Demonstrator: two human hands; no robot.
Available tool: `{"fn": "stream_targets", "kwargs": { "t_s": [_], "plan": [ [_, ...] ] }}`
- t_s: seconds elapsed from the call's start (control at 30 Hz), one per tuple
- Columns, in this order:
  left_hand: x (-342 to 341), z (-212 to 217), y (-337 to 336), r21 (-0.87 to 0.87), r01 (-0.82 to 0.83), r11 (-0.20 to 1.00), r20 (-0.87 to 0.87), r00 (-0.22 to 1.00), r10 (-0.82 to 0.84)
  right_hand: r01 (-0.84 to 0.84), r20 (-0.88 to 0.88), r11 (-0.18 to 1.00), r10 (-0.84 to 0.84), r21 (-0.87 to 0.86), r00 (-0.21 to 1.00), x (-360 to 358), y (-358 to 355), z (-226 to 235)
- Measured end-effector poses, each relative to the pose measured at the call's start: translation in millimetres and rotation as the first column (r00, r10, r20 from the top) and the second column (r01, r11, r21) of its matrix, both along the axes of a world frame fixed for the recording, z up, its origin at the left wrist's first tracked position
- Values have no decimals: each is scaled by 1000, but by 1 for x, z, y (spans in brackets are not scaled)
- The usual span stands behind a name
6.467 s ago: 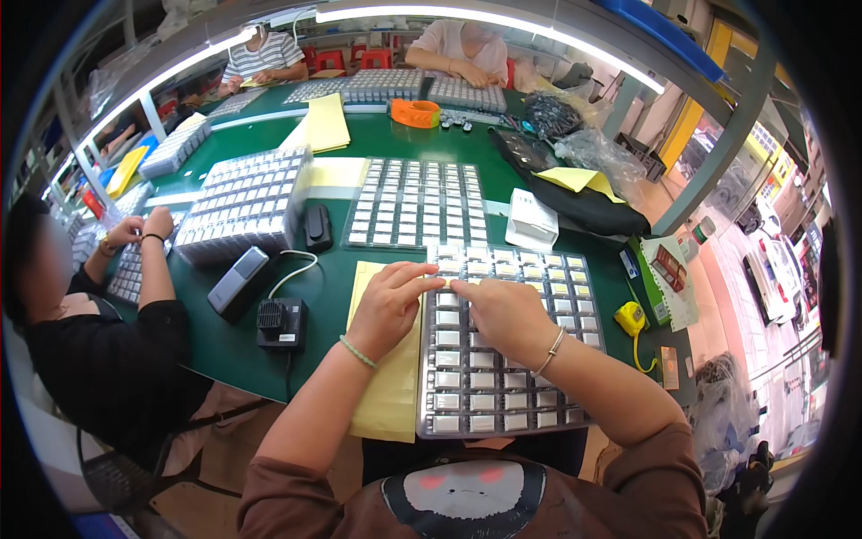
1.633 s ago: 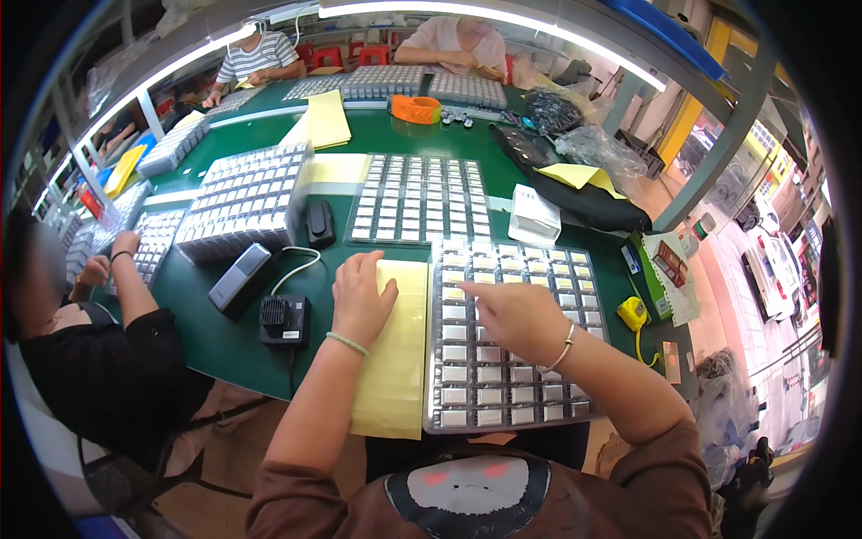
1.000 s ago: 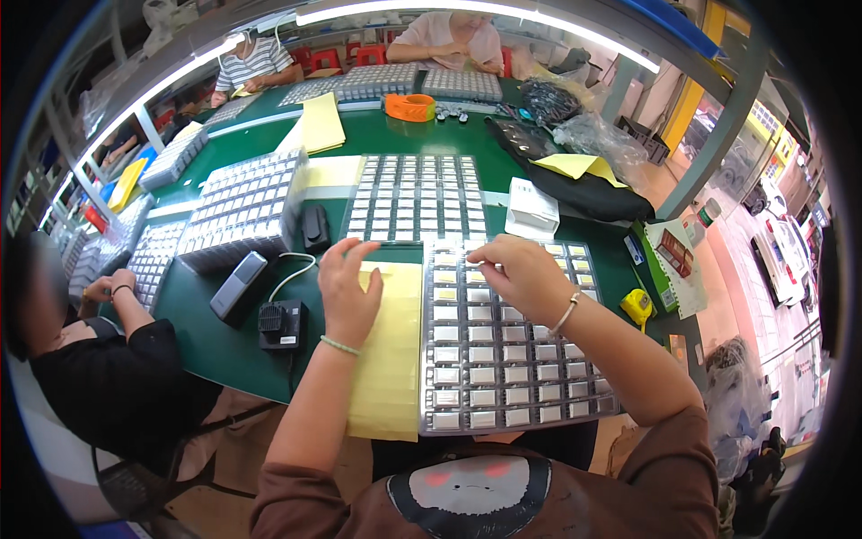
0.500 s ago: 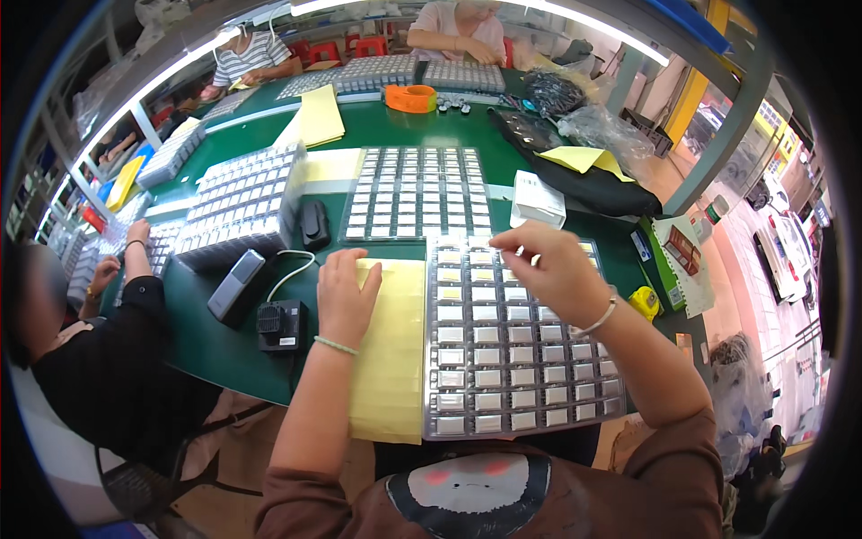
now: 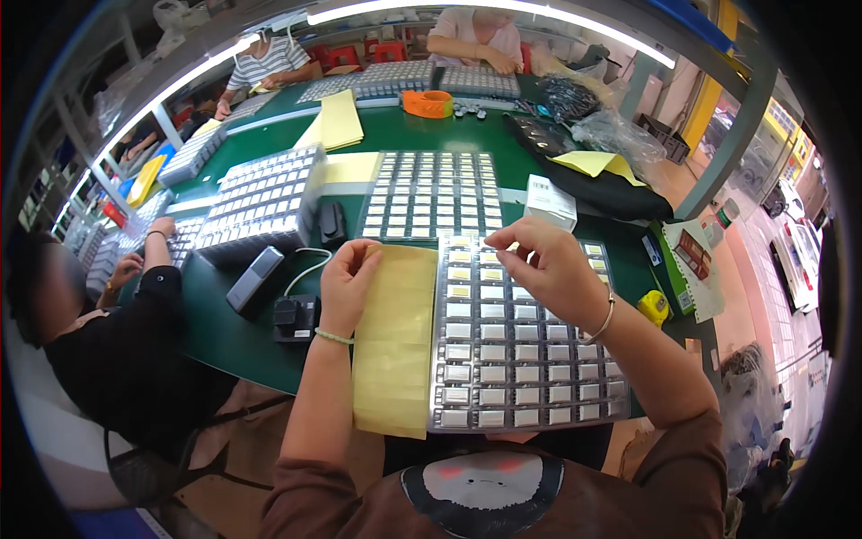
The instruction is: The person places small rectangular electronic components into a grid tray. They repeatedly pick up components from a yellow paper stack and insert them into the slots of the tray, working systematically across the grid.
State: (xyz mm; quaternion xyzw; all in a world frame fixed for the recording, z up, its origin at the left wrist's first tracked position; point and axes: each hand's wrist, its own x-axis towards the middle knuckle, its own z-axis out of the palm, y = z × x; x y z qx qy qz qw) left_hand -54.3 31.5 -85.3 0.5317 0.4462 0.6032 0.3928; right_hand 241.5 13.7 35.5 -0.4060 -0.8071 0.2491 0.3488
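A clear tray (image 5: 530, 359) with rows of small white rectangular pieces lies directly before me; several pieces in its far rows look yellowish. Beside it on the left is a yellow sheet (image 5: 393, 341) with faint grid lines. My left hand (image 5: 346, 287) is closed on the sheet's far left corner, thumb and fingers pinching it. Over the far part of the tray hovers my right hand (image 5: 552, 269), its thumb and forefinger brought together. Whatever may be between those fingertips is too small to make out.
Beyond lies another filled tray (image 5: 431, 193), with a tall tray stack (image 5: 262, 198) to its left. A grey box-shaped device (image 5: 256, 280), a black device (image 5: 296, 319), a white box (image 5: 549, 203) and a yellow tape measure (image 5: 653, 307) surround the work. A co-worker (image 5: 117, 332) sits at left.
My left hand has gone from lying with fingers stretched at the yellow sheet's edge to pinching its far corner. My right hand remains over the tray. The whole view has shifted slightly.
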Motion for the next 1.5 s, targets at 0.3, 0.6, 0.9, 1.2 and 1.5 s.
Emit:
{"fn": "stream_targets", "kwargs": {
  "t_s": [0.3, 0.6, 0.9, 1.2, 1.5],
  "plan": [
    [-9, 84, -69, 479, 225, 849, -100, 974, -201, -215, -158, 964, 190, -157, 969, -40, -10, 13],
    [1, 119, -184, 613, 491, 619, -251, 864, -437, -430, -248, 866, 371, -257, 895, -10, -132, 40],
    [45, 106, -237, 183, 527, 830, -258, 841, -476, -326, -350, 940, 338, 96, 874, 26, -199, -26],
    [102, 89, -218, -231, 878, 418, -211, 375, -903, -363, -519, 932, 306, -8, 798, 84, -230, -43],
    [196, 60, -199, -160, 857, 490, 94, 507, -857, 264, -612, 964, -182, 44, 769, 151, -264, -69]
  ]
}}
